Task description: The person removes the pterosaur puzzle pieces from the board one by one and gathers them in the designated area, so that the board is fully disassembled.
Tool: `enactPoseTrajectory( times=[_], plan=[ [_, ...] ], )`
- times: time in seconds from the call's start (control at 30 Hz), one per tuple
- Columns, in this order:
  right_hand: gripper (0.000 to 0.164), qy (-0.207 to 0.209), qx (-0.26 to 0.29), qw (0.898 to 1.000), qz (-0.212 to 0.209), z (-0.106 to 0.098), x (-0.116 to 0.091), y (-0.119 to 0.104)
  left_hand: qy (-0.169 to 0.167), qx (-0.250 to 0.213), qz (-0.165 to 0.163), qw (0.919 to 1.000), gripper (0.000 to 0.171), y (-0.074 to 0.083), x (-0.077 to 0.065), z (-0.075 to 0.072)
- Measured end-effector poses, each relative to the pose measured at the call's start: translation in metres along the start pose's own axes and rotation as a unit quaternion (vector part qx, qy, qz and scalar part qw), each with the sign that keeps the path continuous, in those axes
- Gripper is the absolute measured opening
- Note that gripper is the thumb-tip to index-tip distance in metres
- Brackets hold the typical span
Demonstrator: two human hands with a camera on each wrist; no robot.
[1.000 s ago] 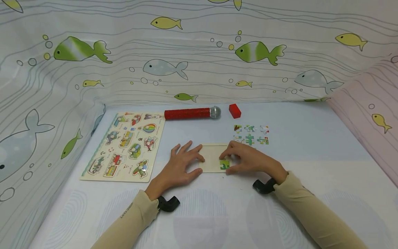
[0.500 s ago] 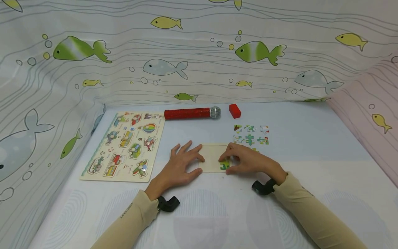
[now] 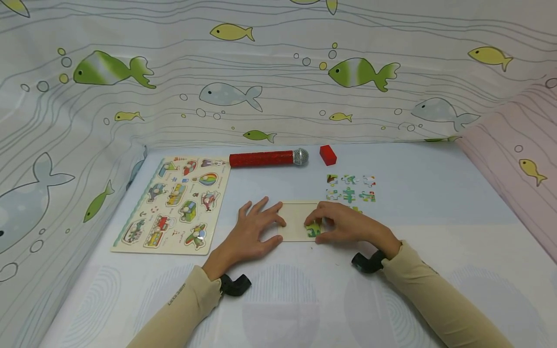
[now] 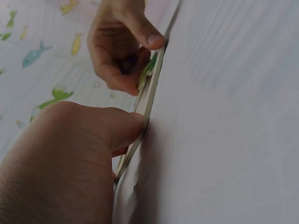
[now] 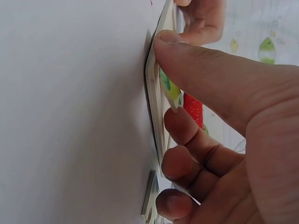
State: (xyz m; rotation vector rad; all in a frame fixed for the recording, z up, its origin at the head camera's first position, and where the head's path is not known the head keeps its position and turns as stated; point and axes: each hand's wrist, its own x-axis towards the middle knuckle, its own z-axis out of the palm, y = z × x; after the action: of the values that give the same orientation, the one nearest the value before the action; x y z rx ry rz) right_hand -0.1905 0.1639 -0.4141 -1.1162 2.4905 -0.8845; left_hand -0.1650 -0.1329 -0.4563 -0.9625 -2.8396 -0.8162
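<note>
In the head view a shallow, pale wooden puzzle tray [image 3: 294,215] lies between the two hands. My left hand [image 3: 256,227] rests at its left end with fingers spread, the thumb and fingertips touching its edge. My right hand [image 3: 348,222] is over the right end, pinching a green puzzle piece [image 3: 313,230] between thumb and index finger. In the right wrist view the puzzle piece [image 5: 169,87] tilts against the tray [image 5: 154,93], its far side hidden by the thumb. The left wrist view shows the left thumb [image 4: 128,128] against the tray's rim.
Several loose puzzle pieces [image 3: 349,194] lie in rows behind the right hand, one partly covered by it. A peg puzzle board [image 3: 174,208] with vehicle pictures is at the left. At the back are a red microphone [image 3: 265,158] and a red block [image 3: 328,155].
The right hand has shifted very slightly left with the green puzzle piece, its fingertips a little lower. The left hand stays in place on the tray.
</note>
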Motion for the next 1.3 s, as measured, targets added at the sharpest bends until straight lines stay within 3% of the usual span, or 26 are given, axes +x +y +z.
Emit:
enactPoseTrajectory(
  times=[0.43, 0.8, 1.3],
  plan=[
    [0.034, -0.003, -0.007, 1.0, 0.004, -0.001, -0.001, -0.002, -0.002, 0.002, -0.002, 1.0, 0.026, 0.0, 0.001, 0.001],
    [0.035, 0.015, 0.017, 1.0, -0.001, -0.002, -0.006, 0.006, 0.001, 0.0, 0.002, 1.0, 0.026, 0.002, -0.001, 0.002],
    [0.039, 0.096, 0.016, 0.994, 0.05, -0.027, -0.049, 0.034, 0.004, -0.001, 0.003, 1.0, 0.025, 0.001, -0.001, 0.0]
  ],
)
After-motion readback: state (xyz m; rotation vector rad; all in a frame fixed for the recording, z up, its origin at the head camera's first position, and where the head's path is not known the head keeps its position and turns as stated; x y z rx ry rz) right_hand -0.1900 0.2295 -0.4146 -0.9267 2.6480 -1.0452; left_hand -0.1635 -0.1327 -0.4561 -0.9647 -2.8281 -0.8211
